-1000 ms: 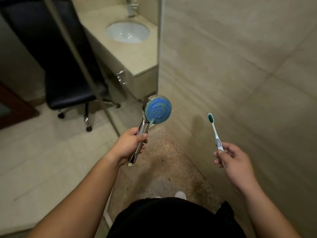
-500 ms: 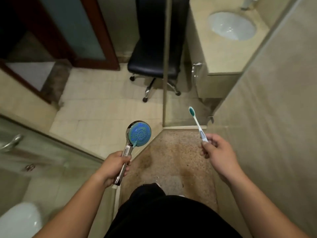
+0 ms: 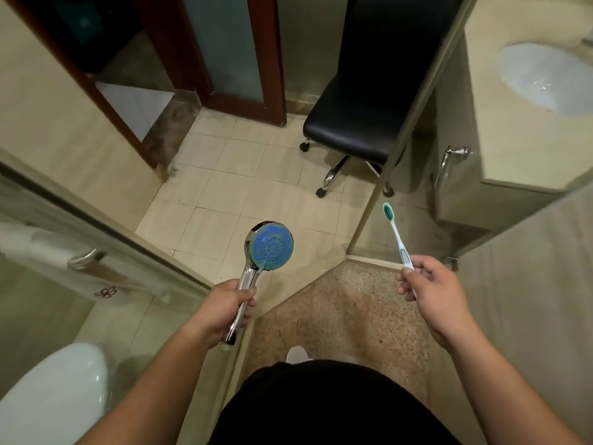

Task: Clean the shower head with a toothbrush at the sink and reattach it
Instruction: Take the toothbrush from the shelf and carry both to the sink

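My left hand (image 3: 226,308) grips the chrome handle of a detached shower head (image 3: 271,246), whose round blue spray face points up toward me. No hose hangs from it. My right hand (image 3: 430,292) holds a white toothbrush (image 3: 396,236) by its lower handle, green bristles at the top, tilted up and left. The two hands are apart, over the shower's pebbled floor. The white oval sink (image 3: 542,77) is set in a beige counter at the upper right, beyond the glass shower panel.
A black swivel chair (image 3: 359,130) on casters stands ahead on the tiled floor. A glass panel edge (image 3: 385,184) rises between me and the vanity cabinet (image 3: 462,187). A white toilet (image 3: 54,399) is at lower left, behind a glass door with a handle (image 3: 85,258). A wood-framed door (image 3: 244,59) is ahead.
The view has swung left: the sink went from upper centre to the far right, and the door, toilet and glass door came into view. Both hands keep their holds.
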Motion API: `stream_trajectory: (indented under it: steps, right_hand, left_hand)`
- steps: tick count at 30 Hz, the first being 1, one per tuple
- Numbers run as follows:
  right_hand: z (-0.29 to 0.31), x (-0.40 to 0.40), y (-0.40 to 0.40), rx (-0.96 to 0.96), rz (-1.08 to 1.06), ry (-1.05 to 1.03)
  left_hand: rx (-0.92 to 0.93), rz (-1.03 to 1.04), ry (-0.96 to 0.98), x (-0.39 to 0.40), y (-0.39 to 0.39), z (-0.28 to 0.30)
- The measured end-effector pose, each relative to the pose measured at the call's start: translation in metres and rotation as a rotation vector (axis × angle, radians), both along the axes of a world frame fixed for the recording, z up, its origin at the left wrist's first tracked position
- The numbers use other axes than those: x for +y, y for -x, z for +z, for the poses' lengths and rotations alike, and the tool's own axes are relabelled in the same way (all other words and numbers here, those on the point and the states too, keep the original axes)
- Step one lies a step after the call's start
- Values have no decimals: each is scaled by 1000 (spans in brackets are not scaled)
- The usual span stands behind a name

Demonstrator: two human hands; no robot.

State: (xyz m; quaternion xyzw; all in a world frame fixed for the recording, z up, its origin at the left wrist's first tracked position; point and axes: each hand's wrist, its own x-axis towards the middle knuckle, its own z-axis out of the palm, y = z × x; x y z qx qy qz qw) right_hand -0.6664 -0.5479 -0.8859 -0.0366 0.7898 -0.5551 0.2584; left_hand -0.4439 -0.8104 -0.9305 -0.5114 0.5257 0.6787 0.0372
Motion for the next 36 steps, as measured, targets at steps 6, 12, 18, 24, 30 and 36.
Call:
stream_trajectory:
  steps: [6, 12, 18, 24, 30, 36]
  right_hand:
    - [-23, -31, 14, -48, -58, -55]
    - [-42, -87, 62, -93, -72, -73]
    - [-25, -183, 143, -71, 11, -75]
    - [13, -294, 224, -21, 76, -19]
    - [13, -387, 289, 33, -17, -7]
    - [7, -440, 312, -13, -352, -47]
  left_hand:
    - [43, -35, 77, -69, 67, 14]
    - [80, -49, 76, -138, 149, 17]
    - [45, -31, 92, -212, 214, 17]
    - [3, -2, 89, -292, 249, 28]
    - [10, -64, 47, -399, 315, 18]
    - [34, -405, 106, -507, 437, 53]
